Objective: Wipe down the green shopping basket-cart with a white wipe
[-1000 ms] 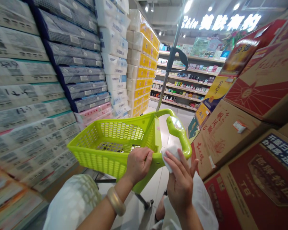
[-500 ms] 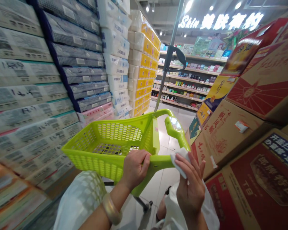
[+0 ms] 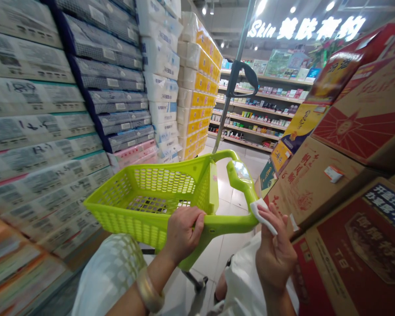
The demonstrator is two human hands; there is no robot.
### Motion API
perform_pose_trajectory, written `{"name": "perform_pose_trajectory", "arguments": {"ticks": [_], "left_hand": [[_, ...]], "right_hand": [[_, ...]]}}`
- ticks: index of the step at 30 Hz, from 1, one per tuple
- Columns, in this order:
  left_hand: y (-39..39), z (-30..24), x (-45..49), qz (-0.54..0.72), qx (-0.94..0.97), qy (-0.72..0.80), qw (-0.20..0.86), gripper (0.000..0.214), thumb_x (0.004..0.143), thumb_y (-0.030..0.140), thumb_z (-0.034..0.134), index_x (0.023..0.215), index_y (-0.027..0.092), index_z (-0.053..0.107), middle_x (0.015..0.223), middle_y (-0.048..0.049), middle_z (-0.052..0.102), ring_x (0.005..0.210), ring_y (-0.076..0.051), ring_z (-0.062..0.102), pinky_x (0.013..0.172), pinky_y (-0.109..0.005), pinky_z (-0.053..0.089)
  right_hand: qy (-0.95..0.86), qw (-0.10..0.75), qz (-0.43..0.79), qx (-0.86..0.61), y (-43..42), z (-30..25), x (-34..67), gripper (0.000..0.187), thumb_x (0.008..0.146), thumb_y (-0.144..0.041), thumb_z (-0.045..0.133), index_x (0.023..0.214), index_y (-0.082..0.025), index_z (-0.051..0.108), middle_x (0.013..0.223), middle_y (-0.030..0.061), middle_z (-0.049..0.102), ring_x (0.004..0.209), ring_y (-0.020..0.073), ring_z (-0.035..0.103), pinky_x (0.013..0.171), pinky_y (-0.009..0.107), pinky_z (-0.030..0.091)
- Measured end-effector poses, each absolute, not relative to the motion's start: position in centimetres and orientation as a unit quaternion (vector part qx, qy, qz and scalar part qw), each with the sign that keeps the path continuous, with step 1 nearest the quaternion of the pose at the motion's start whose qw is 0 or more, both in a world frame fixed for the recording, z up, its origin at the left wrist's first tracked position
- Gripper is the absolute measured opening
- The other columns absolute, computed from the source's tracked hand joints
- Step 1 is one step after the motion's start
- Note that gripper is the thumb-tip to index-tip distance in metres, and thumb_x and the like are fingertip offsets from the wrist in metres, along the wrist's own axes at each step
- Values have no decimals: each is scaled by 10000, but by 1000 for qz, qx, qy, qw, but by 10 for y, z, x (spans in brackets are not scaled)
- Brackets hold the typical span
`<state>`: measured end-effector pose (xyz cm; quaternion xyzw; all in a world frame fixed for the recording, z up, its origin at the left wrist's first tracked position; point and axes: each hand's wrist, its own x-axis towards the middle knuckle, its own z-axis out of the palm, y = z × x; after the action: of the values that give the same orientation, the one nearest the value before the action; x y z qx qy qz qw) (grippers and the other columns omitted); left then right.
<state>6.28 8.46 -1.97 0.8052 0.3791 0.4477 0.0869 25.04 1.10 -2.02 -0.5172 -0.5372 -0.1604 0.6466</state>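
Note:
A lime-green shopping cart with a perforated plastic basket stands in front of me. My left hand, above a gold bangle, is wrapped over the basket's near rim. At the cart's right corner, my right hand presses a folded white tissue against the curve of the green handle. The fingers of that hand lie extended along the tissue, with the thumb beneath it partly hidden. Inside the basket only the grid floor shows.
Stacked packs of paper goods rise on the left, with yellow-and-white packs behind. Cardboard cartons are piled close on the right. A grey pole with a loop handle stands beyond the cart, before shelves of small products.
My right hand has slid the tissue to the right and slightly up, from the rim's end onto the corner of the handle. My left hand keeps its hold.

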Motion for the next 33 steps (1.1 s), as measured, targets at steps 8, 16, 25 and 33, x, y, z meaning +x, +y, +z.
{"name": "perform_pose_trajectory", "arguments": {"ticks": [8, 16, 25, 33], "left_hand": [[82, -19, 60, 451, 804, 378, 85, 347, 942, 274, 359, 723, 206, 619, 673, -27, 650, 683, -169, 572, 676, -322, 403], [82, -20, 60, 459, 801, 375, 87, 344, 946, 263, 362, 717, 203, 611, 666, -23, 644, 676, -166, 566, 678, -324, 396], [79, -19, 58, 463, 800, 372, 88, 343, 946, 266, 358, 720, 205, 609, 674, -25, 651, 674, -169, 569, 684, -325, 389], [78, -22, 56, 471, 803, 357, 81, 298, 942, 234, 379, 744, 200, 599, 685, -12, 642, 681, -165, 566, 694, -317, 375]], "right_hand": [[-655, 570, -188, -459, 9, -24, 246, 240, 944, -117, 493, 1003, -225, 698, 1085, 34, 738, 1265, 244, 557, 1186, 569, 195], [-606, 628, -141, -468, 10, -22, 244, 219, 928, -123, 521, 1044, -206, 687, 1106, 62, 716, 1273, 275, 540, 1148, 585, 265], [-606, 610, -114, -498, 13, -10, 262, 183, 938, -165, 508, 1033, -201, 662, 1104, 63, 710, 1199, 260, 590, 1130, 576, 286], [-728, 461, -181, -475, 1, 2, 253, 258, 923, -117, 472, 1044, -239, 664, 1087, 15, 729, 1203, 224, 590, 1192, 551, 140]]}}
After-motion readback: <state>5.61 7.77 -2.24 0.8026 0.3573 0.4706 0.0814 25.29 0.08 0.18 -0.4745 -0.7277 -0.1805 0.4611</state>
